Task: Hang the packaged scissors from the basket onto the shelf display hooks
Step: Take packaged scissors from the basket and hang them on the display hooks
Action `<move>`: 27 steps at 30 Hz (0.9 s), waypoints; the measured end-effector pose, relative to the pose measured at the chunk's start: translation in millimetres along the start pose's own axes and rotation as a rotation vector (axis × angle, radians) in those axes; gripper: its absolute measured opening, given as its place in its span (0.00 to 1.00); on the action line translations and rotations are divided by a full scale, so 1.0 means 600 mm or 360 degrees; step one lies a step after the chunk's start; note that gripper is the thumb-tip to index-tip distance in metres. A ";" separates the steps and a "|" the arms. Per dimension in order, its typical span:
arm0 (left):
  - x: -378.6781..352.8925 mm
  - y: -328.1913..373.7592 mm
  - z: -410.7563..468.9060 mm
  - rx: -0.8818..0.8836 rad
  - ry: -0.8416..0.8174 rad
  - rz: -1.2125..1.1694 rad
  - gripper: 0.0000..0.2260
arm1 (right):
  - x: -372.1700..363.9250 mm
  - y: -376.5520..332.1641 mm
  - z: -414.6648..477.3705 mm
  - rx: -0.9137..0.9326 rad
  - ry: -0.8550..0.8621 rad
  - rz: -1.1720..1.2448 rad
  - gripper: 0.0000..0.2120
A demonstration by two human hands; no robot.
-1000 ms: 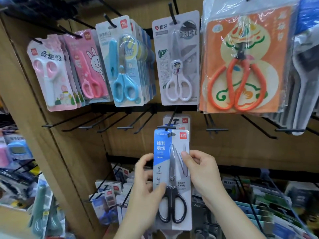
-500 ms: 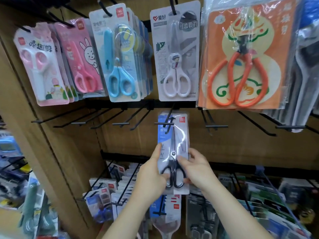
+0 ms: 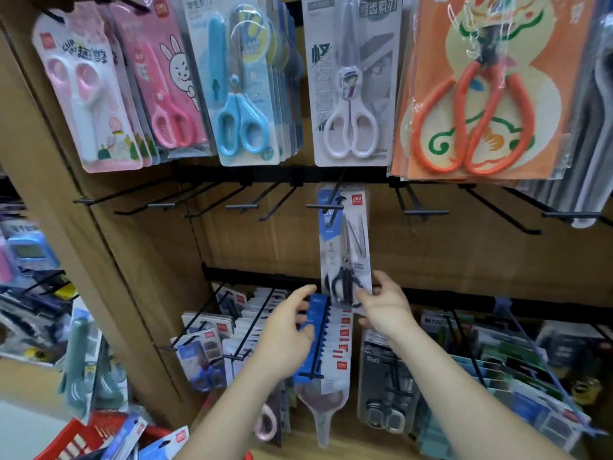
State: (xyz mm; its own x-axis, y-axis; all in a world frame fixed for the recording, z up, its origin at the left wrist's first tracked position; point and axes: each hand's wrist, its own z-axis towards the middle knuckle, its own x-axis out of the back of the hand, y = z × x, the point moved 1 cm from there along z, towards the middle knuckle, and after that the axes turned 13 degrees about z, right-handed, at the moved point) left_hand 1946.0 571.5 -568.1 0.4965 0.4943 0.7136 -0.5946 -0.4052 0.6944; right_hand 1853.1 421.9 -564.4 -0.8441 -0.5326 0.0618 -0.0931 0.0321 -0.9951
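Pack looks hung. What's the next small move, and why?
Probably let go with the right hand: the scissors pack hangs from the hook, the left hand is off it, and more packs wait in the red basket.

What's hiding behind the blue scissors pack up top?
More packs hang stacked behind the blue scissors pack; only their right edges peek out. Their fronts are covered, so what they hold, and how many there are, can't be told.
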 end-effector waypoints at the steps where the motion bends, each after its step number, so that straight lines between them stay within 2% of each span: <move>1: 0.004 -0.012 -0.018 -0.0001 0.0010 -0.0029 0.25 | 0.002 0.005 -0.004 -0.0008 -0.0013 -0.0045 0.20; 5: 0.021 -0.095 -0.098 0.0088 -0.0009 0.0140 0.26 | 0.011 0.017 -0.038 0.0050 0.0069 -0.0152 0.28; 9: 0.034 -0.184 -0.175 0.0309 0.0012 0.0311 0.30 | -0.017 0.019 -0.088 0.0293 0.0020 -0.0127 0.27; 11: 0.044 -0.220 -0.213 0.0377 0.0045 0.0361 0.30 | -0.053 0.028 -0.110 0.0330 -0.0134 -0.0117 0.25; 14: 0.068 -0.261 -0.259 0.0524 0.0081 0.0413 0.24 | -0.117 0.048 -0.140 0.0226 -0.0433 -0.0101 0.19; 17: 0.098 -0.315 -0.300 0.0732 0.0238 0.0516 0.20 | -0.178 0.073 -0.173 0.0144 -0.0658 -0.0140 0.15; 20: 0.124 -0.379 -0.353 0.1042 0.0473 0.0618 0.19 | -0.237 0.107 -0.207 0.0111 -0.0887 -0.0283 0.15; 24: 0.117 -0.480 -0.424 0.1592 0.0388 0.0688 0.19 | -0.319 0.167 -0.244 0.0089 -0.1182 -0.0486 0.15; 25: 0.113 -0.493 -0.437 0.1631 0.0326 0.0768 0.21 | -0.339 0.184 -0.254 0.0069 -0.1251 -0.0525 0.14; 27: 0.098 -0.511 -0.455 0.1548 0.0408 0.0930 0.21 | -0.377 0.230 -0.266 0.0073 -0.1384 -0.0611 0.15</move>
State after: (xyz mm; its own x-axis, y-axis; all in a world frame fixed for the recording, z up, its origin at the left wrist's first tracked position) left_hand 1985.2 934.8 -764.4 0.0984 0.1334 0.9862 0.1007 -0.9872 0.1235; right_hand 1946.7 681.7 -703.6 -0.0696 -0.9432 0.3249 -0.2462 -0.2994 -0.9218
